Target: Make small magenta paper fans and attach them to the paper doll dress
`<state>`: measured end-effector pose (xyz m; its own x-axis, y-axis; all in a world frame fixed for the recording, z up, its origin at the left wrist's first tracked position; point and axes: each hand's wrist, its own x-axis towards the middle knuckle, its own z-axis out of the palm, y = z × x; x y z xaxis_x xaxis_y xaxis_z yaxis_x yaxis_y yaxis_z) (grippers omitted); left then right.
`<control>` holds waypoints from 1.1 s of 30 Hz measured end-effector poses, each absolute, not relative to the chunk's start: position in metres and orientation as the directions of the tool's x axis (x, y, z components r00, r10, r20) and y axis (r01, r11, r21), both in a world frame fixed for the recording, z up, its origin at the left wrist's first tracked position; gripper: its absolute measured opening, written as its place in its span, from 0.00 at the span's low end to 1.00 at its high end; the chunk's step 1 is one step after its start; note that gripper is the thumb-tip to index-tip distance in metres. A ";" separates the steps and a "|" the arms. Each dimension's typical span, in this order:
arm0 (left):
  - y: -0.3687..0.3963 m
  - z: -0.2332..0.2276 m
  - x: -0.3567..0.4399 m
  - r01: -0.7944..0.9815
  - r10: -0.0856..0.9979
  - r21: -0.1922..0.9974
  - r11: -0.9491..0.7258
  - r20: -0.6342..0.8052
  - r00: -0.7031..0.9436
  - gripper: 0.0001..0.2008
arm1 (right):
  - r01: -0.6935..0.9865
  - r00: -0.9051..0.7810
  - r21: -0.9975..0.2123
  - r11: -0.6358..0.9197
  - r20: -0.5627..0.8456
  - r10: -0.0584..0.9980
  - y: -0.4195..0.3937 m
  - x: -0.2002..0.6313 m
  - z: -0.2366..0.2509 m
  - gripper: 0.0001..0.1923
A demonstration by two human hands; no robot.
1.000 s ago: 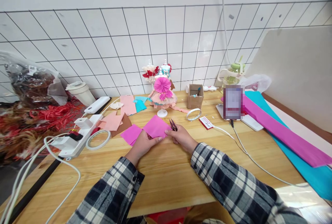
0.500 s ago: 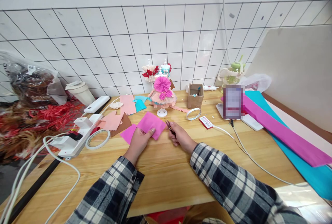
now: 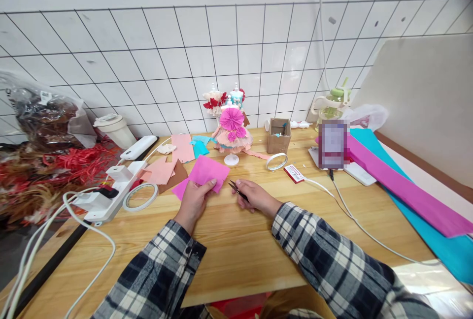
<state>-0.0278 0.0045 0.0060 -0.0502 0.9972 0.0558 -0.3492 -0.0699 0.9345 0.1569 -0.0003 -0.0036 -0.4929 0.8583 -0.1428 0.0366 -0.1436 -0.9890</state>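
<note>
Pinched between thumb and fingers of my left hand [image 3: 194, 202] is a square of magenta paper [image 3: 209, 170], raised at a tilt above the table. Another magenta piece shows beneath it at its lower left. My right hand [image 3: 256, 197] is closed around a small pair of scissors [image 3: 237, 190], whose dark blades point up and left toward the paper's right corner. The blades and the paper are apart. Just beyond stands a miniature dress form [image 3: 231, 137] with a pleated pink rosette and a ruffled peach skirt. Two similar decorated forms are behind it.
On the left lie peach and brown paper scraps [image 3: 158, 170], a tape roll [image 3: 140, 197] and a power strip [image 3: 111, 201] with cables. Right of centre are a small cardboard box [image 3: 279, 135], another tape roll [image 3: 277, 161] and a phone [image 3: 332, 144]. Long coloured sheets [image 3: 406, 191] cover the right edge.
My left hand has drawn the magenta paper a little left, away from the scissors. The scissors have tipped so that their blades point more to the left.
</note>
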 end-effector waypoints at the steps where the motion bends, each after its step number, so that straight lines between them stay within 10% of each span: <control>1: 0.004 0.005 -0.028 -0.347 0.998 0.936 -0.060 0.053 -0.030 0.19 | 0.053 -0.486 -0.990 -0.133 -0.142 0.862 -0.001 0.157 -0.003 0.24; 33: -0.003 0.016 -0.022 0.136 0.990 0.989 -0.065 0.047 0.134 0.15 | 0.195 -0.421 -0.980 0.029 -0.057 0.905 -0.003 0.153 -0.004 0.20</control>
<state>-0.0218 -0.0027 0.0159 0.1344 0.9898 0.0468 0.1364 -0.0653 0.9885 0.1530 -0.0027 -0.0036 -0.4208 0.9054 -0.0566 0.1948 0.0292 -0.9804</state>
